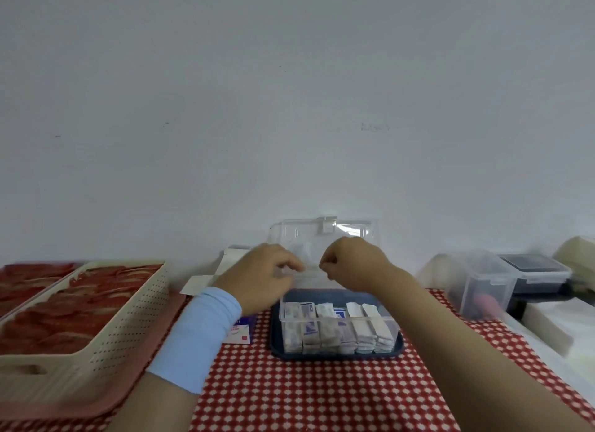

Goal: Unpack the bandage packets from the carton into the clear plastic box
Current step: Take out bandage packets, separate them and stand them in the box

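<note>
The clear plastic box (391, 315) stands on a dark blue tray (277, 344), its lid (354, 230) raised against the wall. A row of white and blue bandage packets (338, 327) stands upright inside. My left hand (257, 280), with a light blue wristband, and my right hand (354, 265) hover over the back of the box. Their curled fingertips nearly meet. Blur hides whether anything is pinched between them. The white carton (199, 283) lies open behind my left hand, mostly hidden by it.
A beige perforated basket (135, 319) of red items sits on a pink tray at the left. Clear lidded containers (483, 283) and a dark one (534, 270) stand at the right. A red-and-white checked cloth (306, 393) covers the table.
</note>
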`<state>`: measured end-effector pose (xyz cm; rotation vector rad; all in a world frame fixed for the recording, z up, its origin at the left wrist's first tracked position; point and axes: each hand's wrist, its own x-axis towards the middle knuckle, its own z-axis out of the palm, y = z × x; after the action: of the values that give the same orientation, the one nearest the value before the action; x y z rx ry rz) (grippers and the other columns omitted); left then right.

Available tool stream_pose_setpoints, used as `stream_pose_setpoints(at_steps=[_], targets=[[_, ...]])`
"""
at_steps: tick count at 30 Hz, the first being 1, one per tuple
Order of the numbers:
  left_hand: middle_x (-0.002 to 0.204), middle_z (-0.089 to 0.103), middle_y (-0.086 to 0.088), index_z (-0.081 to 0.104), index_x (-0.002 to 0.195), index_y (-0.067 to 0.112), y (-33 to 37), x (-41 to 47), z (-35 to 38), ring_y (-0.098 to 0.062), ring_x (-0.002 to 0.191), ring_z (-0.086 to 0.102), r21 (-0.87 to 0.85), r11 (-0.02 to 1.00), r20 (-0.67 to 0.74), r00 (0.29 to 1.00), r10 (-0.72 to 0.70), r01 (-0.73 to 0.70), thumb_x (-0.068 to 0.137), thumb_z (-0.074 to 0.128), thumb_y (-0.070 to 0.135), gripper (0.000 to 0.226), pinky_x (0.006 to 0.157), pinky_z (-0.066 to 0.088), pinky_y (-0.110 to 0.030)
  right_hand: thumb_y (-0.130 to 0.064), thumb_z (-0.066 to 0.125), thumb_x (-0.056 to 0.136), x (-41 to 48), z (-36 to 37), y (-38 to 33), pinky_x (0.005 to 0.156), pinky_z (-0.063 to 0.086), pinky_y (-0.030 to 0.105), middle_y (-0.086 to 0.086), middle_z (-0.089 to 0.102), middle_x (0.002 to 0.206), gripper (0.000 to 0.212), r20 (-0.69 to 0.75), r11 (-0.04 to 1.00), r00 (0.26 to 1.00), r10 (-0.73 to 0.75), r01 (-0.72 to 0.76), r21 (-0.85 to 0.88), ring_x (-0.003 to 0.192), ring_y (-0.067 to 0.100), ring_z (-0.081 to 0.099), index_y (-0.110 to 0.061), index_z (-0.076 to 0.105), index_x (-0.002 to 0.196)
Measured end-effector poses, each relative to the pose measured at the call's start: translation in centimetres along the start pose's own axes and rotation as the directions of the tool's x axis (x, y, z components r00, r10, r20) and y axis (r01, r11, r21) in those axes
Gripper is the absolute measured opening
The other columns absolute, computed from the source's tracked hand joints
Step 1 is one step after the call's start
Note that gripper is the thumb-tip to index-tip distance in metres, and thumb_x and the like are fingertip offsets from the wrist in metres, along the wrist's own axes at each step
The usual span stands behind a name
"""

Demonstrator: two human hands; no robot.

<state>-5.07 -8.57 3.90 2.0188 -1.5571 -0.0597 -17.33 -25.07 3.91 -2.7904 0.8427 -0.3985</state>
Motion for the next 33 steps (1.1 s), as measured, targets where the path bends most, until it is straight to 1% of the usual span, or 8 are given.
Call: stream_pose_setpoints(at_steps=[5,10,14,19,23,26,30,33], targets=[[0.093,0.060,0.022,0.068,0.097,0.031,-3.7,-1.4,-3.1,0.004,0.086,0.055,-0.087,0.978,-0.256,0.944,-0.207,0.191,0.098,0.054,0.016,0.021,0.068,0.037,-0.007,-0.019,0.059,0.095,0.1,-1.8,-4.0,0.087,0.056,0.033,-0.010,0.074,0.102,0.020,-0.039,0.983,0.991,-0.126,0.130,0.127,0.093,0.011,0.068,-0.024,0.077,0.103],[0.104,0.059,0.013,0.069,0.108,0.028,-7.3,-3.5,-3.8,-0.002,0.092,0.053,-0.009,0.936,-0.237,0.909,-0.343,0.351,0.099,0.052,0.016,0.023,0.066,0.034,-0.007,-0.021,0.064,0.094,1.5,0.0,-8.8,0.091,0.054,0.028,-0.011,0.073,0.107,0.017,0.017,0.959,0.968,-0.251,0.246,0.142,0.098,0.007,0.065,-0.028,0.078,0.103],[0.113,0.057,0.013,0.064,0.122,0.031,-8.2,-3.8,-3.7,-0.002,0.096,0.049,0.065,0.928,-0.139,0.924,-0.355,0.366,0.101,0.050,0.026,0.025,0.066,0.032,-0.008,-0.025,0.063,0.093,2.9,1.6,-11.9,0.086,0.055,0.031,-0.014,0.074,0.106,0.018,0.047,0.958,0.957,-0.287,0.285,0.033,0.097,0.007,0.065,-0.032,0.077,0.102],[0.129,0.063,0.007,0.063,0.128,0.026,-9.6,-4.1,-3.9,-0.003,0.100,0.051,0.006,0.933,-0.155,0.922,-0.356,0.361,0.100,0.043,0.011,0.037,0.079,0.033,-0.010,-0.035,0.069,0.087,4.9,4.5,-14.9,0.079,0.057,0.034,-0.008,0.072,0.098,0.019,0.148,0.939,0.943,-0.298,0.317,-0.130,0.090,0.015,0.066,-0.031,0.076,0.104],[0.123,0.066,0.010,0.064,0.124,0.030,-10.4,-4.3,-4.1,-0.002,0.093,0.050,-0.060,0.931,-0.170,0.916,-0.364,0.359,0.100,0.044,0.013,0.036,0.061,0.032,-0.003,-0.043,0.062,0.088,5.6,6.4,-16.5,0.069,0.053,0.031,-0.005,0.058,0.079,0.023,0.181,0.890,0.932,-0.314,0.356,-0.285,0.078,0.017,0.058,-0.023,0.069,0.094],[0.119,0.066,0.010,0.062,0.126,0.029,-10.9,-4.4,-3.9,0.000,0.089,0.051,-0.134,0.919,-0.162,0.907,-0.389,0.371,0.099,0.045,0.012,0.036,0.056,0.034,-0.004,-0.047,0.055,0.094,5.6,7.4,-16.9,0.071,0.054,0.032,-0.003,0.064,0.086,0.029,0.208,0.872,0.924,-0.321,0.374,-0.316,0.081,0.017,0.060,-0.025,0.074,0.102],[0.121,0.065,0.010,0.062,0.126,0.027,-11.6,-4.5,-3.7,-0.003,0.101,0.057,-0.209,0.905,-0.155,0.901,-0.404,0.370,0.099,0.047,0.011,0.035,0.069,0.035,-0.006,-0.041,0.062,0.092,6.0,7.4,-16.4,0.076,0.056,0.032,-0.007,0.070,0.095,0.020,0.230,0.905,0.924,-0.306,0.357,-0.230,0.087,0.015,0.063,-0.033,0.076,0.103],[0.124,0.064,0.010,0.063,0.128,0.025,-11.1,-4.5,-4.1,0.000,0.099,0.052,-0.176,0.918,-0.198,0.900,-0.387,0.356,0.101,0.046,0.016,0.033,0.064,0.031,-0.001,-0.033,0.074,0.085,6.1,5.7,-15.3,0.077,0.056,0.029,-0.011,0.069,0.093,0.016,0.136,0.964,0.955,-0.265,0.266,0.010,0.081,0.008,0.064,-0.029,0.074,0.101]])
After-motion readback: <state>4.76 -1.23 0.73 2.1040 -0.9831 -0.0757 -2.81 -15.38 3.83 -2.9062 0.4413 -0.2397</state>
